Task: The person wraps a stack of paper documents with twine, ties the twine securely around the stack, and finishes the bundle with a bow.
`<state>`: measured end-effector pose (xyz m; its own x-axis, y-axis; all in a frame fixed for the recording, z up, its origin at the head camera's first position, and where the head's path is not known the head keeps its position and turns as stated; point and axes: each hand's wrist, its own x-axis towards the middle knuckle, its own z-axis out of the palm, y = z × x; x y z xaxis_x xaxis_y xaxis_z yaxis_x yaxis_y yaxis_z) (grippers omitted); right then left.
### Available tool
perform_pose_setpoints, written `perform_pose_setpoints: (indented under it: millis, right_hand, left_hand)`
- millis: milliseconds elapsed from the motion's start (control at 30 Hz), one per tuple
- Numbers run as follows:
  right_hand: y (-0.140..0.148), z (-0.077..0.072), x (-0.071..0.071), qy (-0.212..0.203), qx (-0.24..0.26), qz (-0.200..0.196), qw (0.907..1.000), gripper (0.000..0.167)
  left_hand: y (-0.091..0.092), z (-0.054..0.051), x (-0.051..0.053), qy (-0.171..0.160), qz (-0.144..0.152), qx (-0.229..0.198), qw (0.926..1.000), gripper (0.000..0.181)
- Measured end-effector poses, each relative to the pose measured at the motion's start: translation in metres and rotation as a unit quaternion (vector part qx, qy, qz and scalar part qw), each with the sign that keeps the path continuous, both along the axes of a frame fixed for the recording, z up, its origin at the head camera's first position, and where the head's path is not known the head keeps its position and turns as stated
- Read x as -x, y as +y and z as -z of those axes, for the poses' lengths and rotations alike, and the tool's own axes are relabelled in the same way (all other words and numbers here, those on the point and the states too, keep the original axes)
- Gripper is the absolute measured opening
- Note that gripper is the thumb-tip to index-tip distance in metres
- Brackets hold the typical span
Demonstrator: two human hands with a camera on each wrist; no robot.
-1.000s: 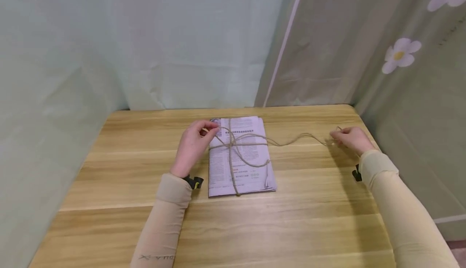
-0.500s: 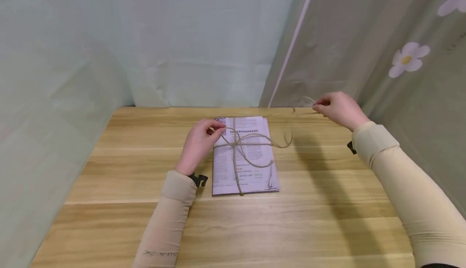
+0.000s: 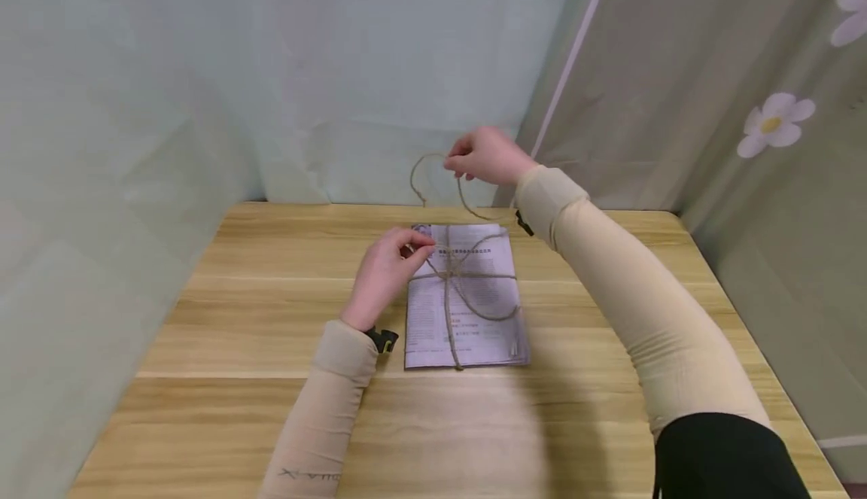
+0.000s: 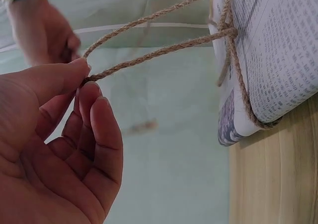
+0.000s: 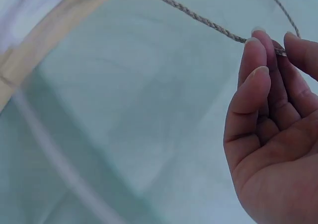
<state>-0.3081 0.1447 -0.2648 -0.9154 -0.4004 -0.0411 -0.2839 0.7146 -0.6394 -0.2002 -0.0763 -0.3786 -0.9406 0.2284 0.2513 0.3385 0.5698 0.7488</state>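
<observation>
A stack of folded newspapers (image 3: 427,333) lies on the wooden table, with brown twine (image 3: 451,333) running across it both ways and crossing near its middle. At the stack's upper left, my left hand (image 3: 386,269) pinches a loop of the twine between thumb and fingertips; in the left wrist view two strands of the twine (image 4: 154,55) stretch from the fingertips to the crossing. Raised above the far edge of the stack, my right hand (image 3: 489,156) pinches the long piece of twine, whose free end hangs to the left. Another short end curves over the lower right of the papers.
The wooden table (image 3: 237,333) reaches back to a pale curtain (image 3: 379,70). A grey curtain with flowers (image 3: 775,126) hangs along the right side. A small black device (image 3: 386,341) is strapped at the left wrist.
My right hand has swept from the table's right side up and left, over the stack's far edge, carrying the twine. The left hand keeps its pinch at about the same spot.
</observation>
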Motion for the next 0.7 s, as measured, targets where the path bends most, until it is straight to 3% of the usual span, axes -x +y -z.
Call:
perform_pose_setpoints:
  millis: [300,533,700]
  right_hand:
    - [-0.054,0.008,0.002,-0.014,0.013,-0.075,0.997,0.021]
    - [-0.064,0.02,0.003,-0.045,0.019,-0.094,0.9943,0.02]
    - [-0.061,0.023,0.0,-0.056,0.033,-0.086,0.9942,0.031]
  left_hand:
    - [0.002,-0.001,0.003,0.008,-0.001,-0.005,1.0,0.012]
    - [0.005,-0.002,0.004,0.017,0.004,-0.006,0.9998,0.01]
    - [0.004,-0.001,0.004,0.018,0.004,-0.001,0.9998,0.009]
